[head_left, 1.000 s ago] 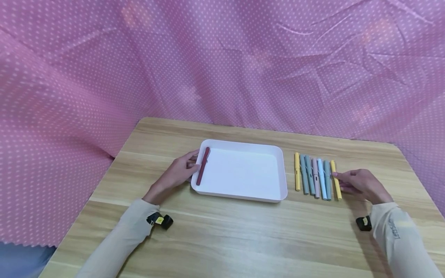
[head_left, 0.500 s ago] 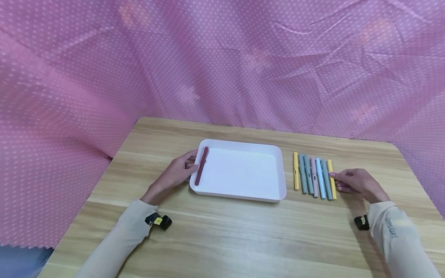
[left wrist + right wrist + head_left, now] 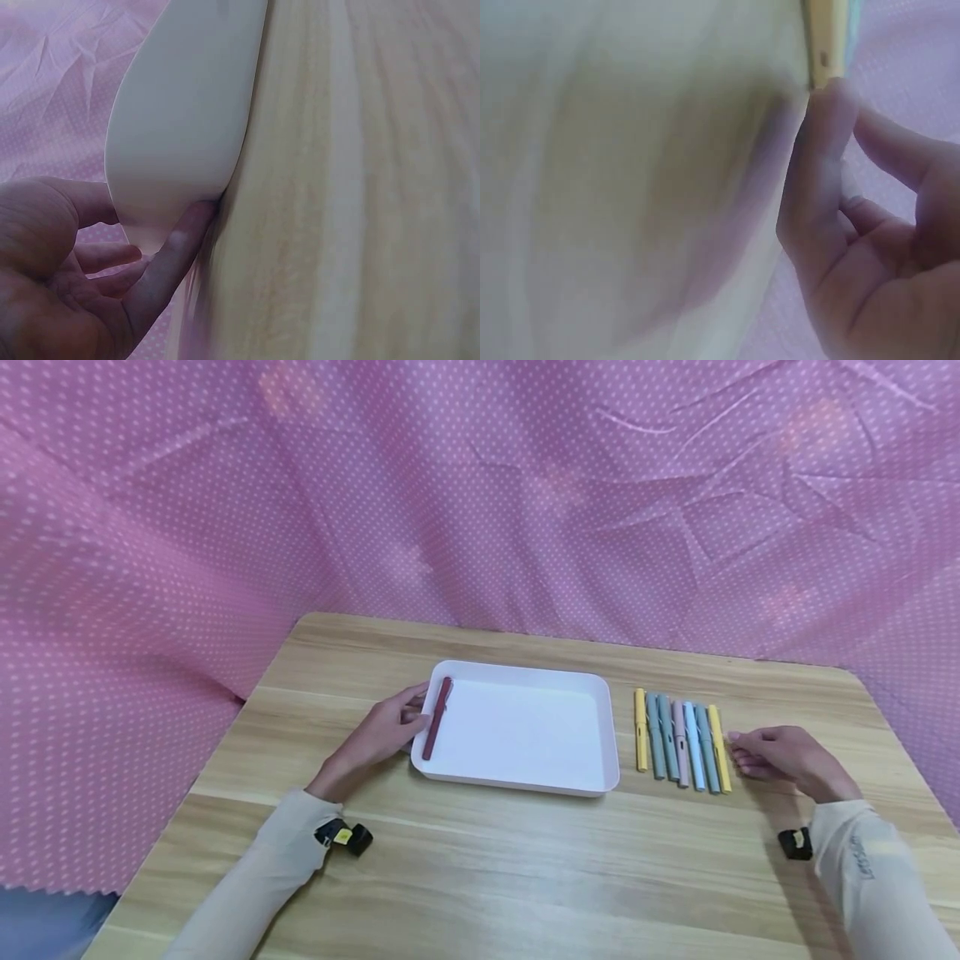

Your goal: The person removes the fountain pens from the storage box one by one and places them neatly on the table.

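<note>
A shallow white tray (image 3: 525, 727) lies on the table, with a capped dark red pen (image 3: 437, 720) inside along its left wall. My left hand (image 3: 381, 732) holds the tray's left side, the thumb over the rim and other fingers against the outer wall (image 3: 180, 112). To the right of the tray, several capped pens lie side by side: a yellow pen (image 3: 641, 731) at the left end, green-grey, mauve and light blue (image 3: 693, 747) ones between, another yellow pen (image 3: 719, 750) at the right end. Just right of that last pen, my right hand (image 3: 795, 757) has loosely bent fingers and holds nothing.
The wooden table (image 3: 480, 877) has rounded far corners. Pink dotted cloth (image 3: 480, 510) hangs behind it and along both sides. A small black camera (image 3: 360, 839) is strapped at the left wrist, another (image 3: 795, 843) at the right.
My right hand first touches the right-end yellow pen and pushes it left against the row, then draws back to the right, off the pen. My left hand stays at the tray.
</note>
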### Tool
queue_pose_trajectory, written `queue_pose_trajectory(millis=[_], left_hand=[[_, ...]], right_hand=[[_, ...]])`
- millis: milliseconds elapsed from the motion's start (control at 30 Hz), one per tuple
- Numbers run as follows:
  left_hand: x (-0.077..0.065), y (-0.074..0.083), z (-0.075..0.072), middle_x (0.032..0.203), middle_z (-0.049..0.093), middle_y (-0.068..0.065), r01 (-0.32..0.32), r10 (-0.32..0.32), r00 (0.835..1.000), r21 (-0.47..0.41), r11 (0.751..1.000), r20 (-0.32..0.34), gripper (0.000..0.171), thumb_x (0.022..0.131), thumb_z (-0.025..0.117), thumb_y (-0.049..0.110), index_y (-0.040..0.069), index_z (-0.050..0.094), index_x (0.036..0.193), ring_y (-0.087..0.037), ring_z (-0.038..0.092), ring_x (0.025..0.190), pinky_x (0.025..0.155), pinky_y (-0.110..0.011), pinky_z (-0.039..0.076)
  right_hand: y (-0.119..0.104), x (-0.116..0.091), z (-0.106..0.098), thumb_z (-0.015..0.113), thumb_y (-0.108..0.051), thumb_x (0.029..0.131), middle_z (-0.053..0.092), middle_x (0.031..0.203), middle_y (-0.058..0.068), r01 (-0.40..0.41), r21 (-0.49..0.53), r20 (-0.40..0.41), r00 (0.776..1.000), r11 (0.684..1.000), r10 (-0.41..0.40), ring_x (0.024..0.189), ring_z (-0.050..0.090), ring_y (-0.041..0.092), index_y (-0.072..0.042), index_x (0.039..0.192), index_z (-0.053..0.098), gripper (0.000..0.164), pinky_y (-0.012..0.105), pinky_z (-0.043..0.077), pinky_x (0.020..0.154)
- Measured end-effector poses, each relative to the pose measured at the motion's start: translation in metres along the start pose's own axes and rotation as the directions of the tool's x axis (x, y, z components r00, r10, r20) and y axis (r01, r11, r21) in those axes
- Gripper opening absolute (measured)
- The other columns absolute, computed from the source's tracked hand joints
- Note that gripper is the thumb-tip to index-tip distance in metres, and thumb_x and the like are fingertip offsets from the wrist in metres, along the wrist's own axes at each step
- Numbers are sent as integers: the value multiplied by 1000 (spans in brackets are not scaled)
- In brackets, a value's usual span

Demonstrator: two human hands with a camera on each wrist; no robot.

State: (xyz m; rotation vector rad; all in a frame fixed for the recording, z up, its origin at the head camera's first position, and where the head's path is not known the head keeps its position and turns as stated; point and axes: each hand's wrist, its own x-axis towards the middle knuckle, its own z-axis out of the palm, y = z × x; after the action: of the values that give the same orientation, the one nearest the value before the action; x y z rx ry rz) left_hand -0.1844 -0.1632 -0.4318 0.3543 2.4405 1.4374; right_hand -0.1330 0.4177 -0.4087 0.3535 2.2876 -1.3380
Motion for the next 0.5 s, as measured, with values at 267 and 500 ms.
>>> queue_pose_trajectory(millis=[267,500], left_hand=[[-1,-1,0,149,51,-26,-7,7,1000,-43,999,7,63,107,57,11,2,29,163,-41,59,127,80,-35,65],[-1,1,0,151,50,-22,26,-26,1000,4,1000,-6,63,107,58,14,7,31,164,-38,58,131,82,-36,65]], right_hand=[[-10,-17,-18,53,-27,110,75,89,-9,70,44,-72,995,997,-67,81,72,2,18,125,57,47,25,63,78],[-36,-24,-12,50,-16,111,74,88,-10,176,97,-85,982,980,-168,82,73,4,6,117,63,26,24,63,78]])
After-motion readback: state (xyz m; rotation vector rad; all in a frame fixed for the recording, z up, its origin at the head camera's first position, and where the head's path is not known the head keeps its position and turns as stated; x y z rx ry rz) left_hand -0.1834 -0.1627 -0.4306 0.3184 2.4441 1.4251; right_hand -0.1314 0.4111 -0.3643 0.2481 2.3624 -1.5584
